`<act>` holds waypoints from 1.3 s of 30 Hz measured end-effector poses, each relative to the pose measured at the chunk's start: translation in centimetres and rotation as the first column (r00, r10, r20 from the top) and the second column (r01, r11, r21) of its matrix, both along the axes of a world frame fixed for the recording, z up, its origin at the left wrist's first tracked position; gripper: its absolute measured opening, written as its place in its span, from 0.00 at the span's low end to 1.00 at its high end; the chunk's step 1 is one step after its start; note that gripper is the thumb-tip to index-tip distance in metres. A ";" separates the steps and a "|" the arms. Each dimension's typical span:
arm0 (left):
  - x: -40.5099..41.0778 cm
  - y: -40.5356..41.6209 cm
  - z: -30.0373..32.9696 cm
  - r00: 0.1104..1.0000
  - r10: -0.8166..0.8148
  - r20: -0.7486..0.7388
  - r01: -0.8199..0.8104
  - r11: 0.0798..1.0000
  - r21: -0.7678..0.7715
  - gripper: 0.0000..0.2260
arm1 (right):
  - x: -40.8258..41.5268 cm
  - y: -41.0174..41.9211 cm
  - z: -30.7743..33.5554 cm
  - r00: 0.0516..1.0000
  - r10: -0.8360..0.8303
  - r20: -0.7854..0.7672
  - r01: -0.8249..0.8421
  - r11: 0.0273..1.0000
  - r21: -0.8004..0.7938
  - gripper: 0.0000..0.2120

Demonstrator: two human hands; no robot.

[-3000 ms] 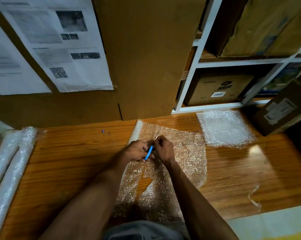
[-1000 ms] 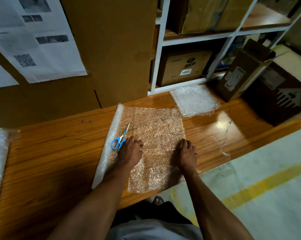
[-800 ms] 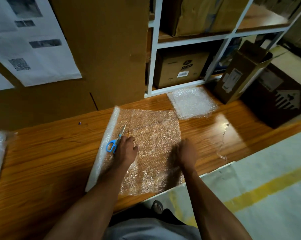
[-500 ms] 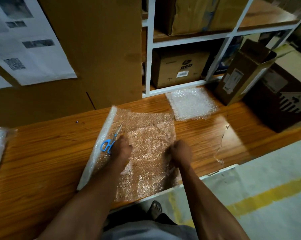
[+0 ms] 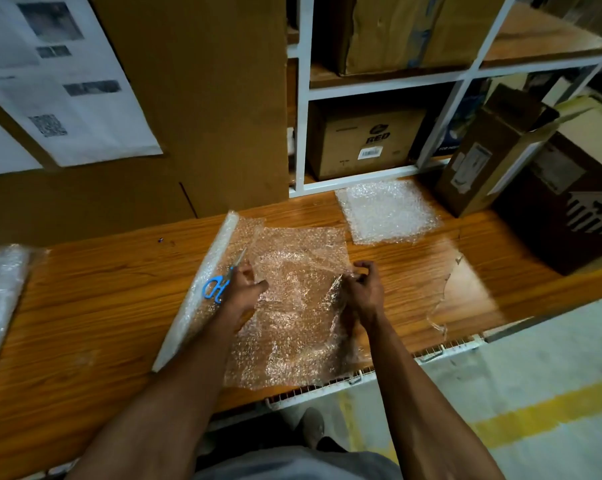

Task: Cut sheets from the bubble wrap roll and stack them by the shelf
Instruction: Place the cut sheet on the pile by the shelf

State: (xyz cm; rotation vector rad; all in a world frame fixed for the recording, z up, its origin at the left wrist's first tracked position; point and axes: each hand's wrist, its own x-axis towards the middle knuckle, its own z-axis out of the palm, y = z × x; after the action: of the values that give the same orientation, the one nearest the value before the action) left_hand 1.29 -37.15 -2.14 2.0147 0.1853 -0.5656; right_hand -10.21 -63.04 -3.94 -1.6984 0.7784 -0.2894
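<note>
A cut sheet of bubble wrap (image 5: 292, 306) lies crumpled on the wooden table (image 5: 102, 306). My left hand (image 5: 245, 289) grips its left edge and my right hand (image 5: 363, 289) pinches its right edge, which is lifted a little. The bubble wrap roll (image 5: 202, 289) lies slanted just left of the sheet. Blue-handled scissors (image 5: 219, 284) lie on the roll beside my left hand. A stack of cut sheets (image 5: 386, 213) sits by the white shelf (image 5: 303, 133).
Cardboard boxes stand at the table's right end (image 5: 483, 161) and inside the shelf (image 5: 365, 140). More bubble wrap rolls (image 5: 1, 289) lie at the left edge. A thin plastic scrap (image 5: 445, 299) lies on the table to the right. A cardboard wall with papers rises behind.
The cutting has ended and the scissors now lie on the roll. Both hands went from pressing the sheet flat to gripping its side edges, and the sheet is rumpled and partly raised.
</note>
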 end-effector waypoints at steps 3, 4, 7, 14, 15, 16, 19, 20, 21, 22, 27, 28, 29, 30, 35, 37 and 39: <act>0.4 0.8 1.3 0.998 -0.021 0.054 0.029 0.986 -0.164 0.30 | 0.2 0.4 1.8 0.997 0.000 0.081 0.004 0.999 -0.051 0.13; 0.6 1.0 1.8 0.997 -0.016 0.079 0.034 0.972 -0.231 0.27 | 0.3 0.7 2.8 0.994 -0.009 0.108 0.014 0.999 -0.050 0.12; 1.3 1.7 3.8 0.990 0.007 0.142 0.040 0.943 -0.330 0.24 | 0.9 1.3 5.2 0.988 -0.037 0.152 0.046 0.997 -0.056 0.09; 2.0 4.8 7.9 0.975 -0.011 0.222 0.100 0.913 -0.395 0.08 | 1.1 3.8 9.2 0.982 -0.045 0.186 0.063 0.993 -0.096 0.09; 2.0 5.2 8.1 0.977 -0.004 0.214 0.091 0.912 -0.400 0.07 | 0.9 4.1 9.8 0.981 -0.026 0.191 0.045 0.994 -0.095 0.10; 2.0 5.7 8.4 0.978 0.009 0.209 0.080 0.908 -0.412 0.06 | 0.7 4.6 10.3 0.981 0.001 0.196 0.020 0.994 -0.107 0.11; 2.2 7.0 8.6 0.975 0.006 0.222 0.087 0.909 -0.408 0.06 | -0.1 5.5 11.5 0.982 0.067 0.176 -0.035 0.984 -0.176 0.18; 2.4 7.1 8.6 0.973 -0.002 0.232 0.096 0.914 -0.393 0.07 | -0.2 5.6 11.7 0.982 0.083 0.171 -0.050 0.981 -0.187 0.20; 2.5 7.4 8.7 0.970 -0.011 0.242 0.106 0.917 -0.384 0.08 | -0.5 5.7 11.9 0.983 0.099 0.158 -0.062 0.974 -0.220 0.22; 2.6 7.7 8.8 0.967 -0.018 0.253 0.117 0.916 -0.384 0.09 | -0.7 5.8 12.1 0.983 0.105 0.152 -0.063 0.963 -0.260 0.23; 3.0 8.8 10.0 0.958 0.006 0.287 0.129 0.885 -0.447 0.11 | -0.7 7.0 13.8 0.989 0.093 0.114 -0.025 0.872 -0.490 0.21; 3.1 9.0 10.1 0.955 0.005 0.297 0.137 0.879 -0.456 0.10 | -0.5 7.2 14.0 0.991 0.087 0.106 -0.018 0.850 -0.527 0.20; 3.2 9.1 10.3 0.949 0.000 0.316 0.153 0.876 -0.458 0.09 | -0.4 7.3 14.2 0.991 0.088 0.098 -0.018 0.829 -0.560 0.19; 3.3 9.3 10.4 0.941 -0.005 0.338 0.168 0.875 -0.455 0.08 | -0.3 7.4 14.3 0.991 0.087 0.099 -0.013 0.811 -0.586 0.17; 3.6 10.1 11.6 0.904 -0.021 0.428 0.214 0.886 -0.410 0.05 | 0.0 7.7 15.5 0.983 0.064 0.173 0.064 0.759 -0.648 0.14; 3.7 10.3 12.0 0.884 -0.034 0.467 0.230 0.900 -0.369 0.04 | 0.3 7.8 16.0 0.978 0.058 0.198 0.088 0.751 -0.655 0.13; 4.1 10.4 12.2 0.880 -0.041 0.472 0.227 0.911 -0.344 0.03 | 0.5 8.0 16.4 0.975 0.051 0.218 0.110 0.741 -0.663 0.12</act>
State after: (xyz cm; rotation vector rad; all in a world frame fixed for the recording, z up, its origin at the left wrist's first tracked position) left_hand 5.42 -26.77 10.10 1.7140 -0.3401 -0.1765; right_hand -9.70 -55.06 12.44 -2.2815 0.5557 -0.8574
